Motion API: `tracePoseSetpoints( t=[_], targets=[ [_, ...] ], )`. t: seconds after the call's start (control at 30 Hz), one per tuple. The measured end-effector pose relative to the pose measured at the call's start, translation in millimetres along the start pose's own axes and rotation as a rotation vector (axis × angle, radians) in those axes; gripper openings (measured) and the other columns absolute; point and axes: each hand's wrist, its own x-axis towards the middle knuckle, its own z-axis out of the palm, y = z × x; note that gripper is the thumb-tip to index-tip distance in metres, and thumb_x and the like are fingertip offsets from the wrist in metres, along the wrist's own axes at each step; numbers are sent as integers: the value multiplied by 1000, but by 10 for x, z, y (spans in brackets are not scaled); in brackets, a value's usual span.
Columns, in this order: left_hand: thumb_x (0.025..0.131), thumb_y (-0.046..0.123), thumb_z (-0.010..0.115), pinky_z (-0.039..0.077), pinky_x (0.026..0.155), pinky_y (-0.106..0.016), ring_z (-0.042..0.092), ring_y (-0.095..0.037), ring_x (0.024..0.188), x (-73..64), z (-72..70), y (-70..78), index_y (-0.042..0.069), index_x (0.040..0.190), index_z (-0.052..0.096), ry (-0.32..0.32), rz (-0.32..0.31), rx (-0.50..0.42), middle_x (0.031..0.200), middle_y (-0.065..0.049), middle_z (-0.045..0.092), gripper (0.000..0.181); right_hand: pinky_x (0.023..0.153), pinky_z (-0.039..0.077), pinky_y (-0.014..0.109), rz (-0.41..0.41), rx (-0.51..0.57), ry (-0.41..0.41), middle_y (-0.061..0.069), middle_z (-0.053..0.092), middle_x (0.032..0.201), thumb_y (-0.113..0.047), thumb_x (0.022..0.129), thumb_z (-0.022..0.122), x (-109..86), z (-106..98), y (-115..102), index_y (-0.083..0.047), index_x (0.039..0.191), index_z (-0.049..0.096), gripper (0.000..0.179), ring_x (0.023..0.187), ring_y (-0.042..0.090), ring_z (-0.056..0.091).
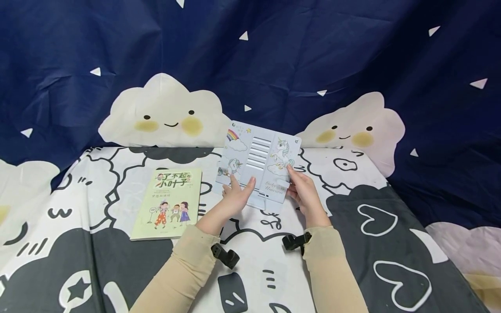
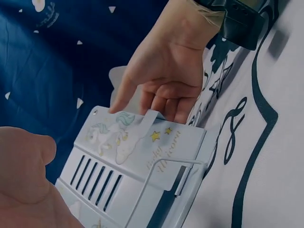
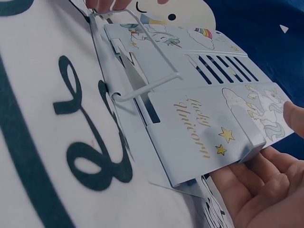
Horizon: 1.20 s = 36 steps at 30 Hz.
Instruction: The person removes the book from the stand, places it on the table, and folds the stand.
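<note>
A pale blue book stand [image 1: 258, 163] with unicorn pictures, slots and a wire page holder [image 3: 156, 52] leans tilted back above the table. My right hand [image 1: 307, 193] grips its right edge, thumb at the front edge and the other fingers behind the panel, beside the small folded clip [image 3: 249, 133]. At the lower left of the stand, my left hand [image 1: 234, 198] holds it with the thumb raised in front of the panel. In the left wrist view the left hand [image 2: 23, 175] covers part of the stand. Left fingertips show near the wire's far end in the right wrist view.
A light green book [image 1: 168, 204] lies flat on the table to the left of the stand. The patterned cloth [image 1: 258, 265] covers the table. Behind it hangs a dark blue curtain [image 1: 274, 52] with clouds and white triangles.
</note>
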Motion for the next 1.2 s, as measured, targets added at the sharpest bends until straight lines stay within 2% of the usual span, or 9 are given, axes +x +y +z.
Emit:
tracePoseSetpoints(
  t=[0.3, 0.47, 0.6, 0.73, 0.83, 1.0, 1.2],
  targets=[
    [101, 60, 30, 5, 111, -77, -10, -55, 147, 73, -38, -45, 1, 156, -16, 3, 30, -48, 157, -39, -14, 93, 65, 50, 17, 0, -41, 14, -11, 67, 79, -51, 97, 56, -25, -15, -25, 0, 136, 55, 64, 68, 4, 62],
    [101, 60, 29, 3, 115, -72, -7, -51, 149, 121, -58, -78, 1, 157, -12, 2, 59, -59, 159, -37, -8, 91, 70, 53, 17, 2, -126, 1, -9, 67, 87, -53, 97, 56, -47, -66, -77, 2, 135, 56, 67, 74, 3, 64],
    [101, 61, 27, 2, 116, -70, -7, -48, 150, 147, -79, -113, 3, 157, -13, -20, 82, -72, 161, -32, -8, 90, 77, 56, 22, 5, -190, -30, -5, 66, 91, -53, 97, 56, -83, -116, -135, 3, 127, 58, 64, 78, 4, 66],
    [101, 62, 25, 0, 119, -65, -7, -42, 152, 150, -105, -147, 6, 157, -14, -51, 97, -102, 165, -23, -10, 88, 84, 59, 33, -2, -237, -36, -3, 66, 85, -50, 96, 59, -122, -159, -182, 1, 106, 60, 52, 76, 9, 67],
    [102, 62, 25, 0, 121, -62, -6, -39, 153, 161, -112, -162, 7, 158, -14, -60, 106, -111, 165, -20, -9, 87, 83, 60, 36, -5, -257, -51, -4, 68, 81, -48, 96, 61, -135, -184, -202, -1, 100, 58, 48, 75, 11, 69],
    [101, 64, 22, 3, 122, -60, -2, -38, 154, 201, -138, -196, 9, 158, -12, -60, 100, -96, 166, -18, -6, 87, 69, 60, 26, 0, -247, -139, -2, 72, 80, -47, 96, 61, -155, -218, -228, 4, 117, 55, 56, 73, 8, 71],
    [100, 67, 22, 6, 121, -62, 2, -37, 154, 245, -193, -253, 14, 160, -7, -68, 83, -102, 167, -15, 0, 85, 69, 61, 29, 2, -224, -217, 1, 73, 83, -42, 96, 62, -161, -224, -226, 3, 118, 54, 51, 74, 13, 73]
  ],
)
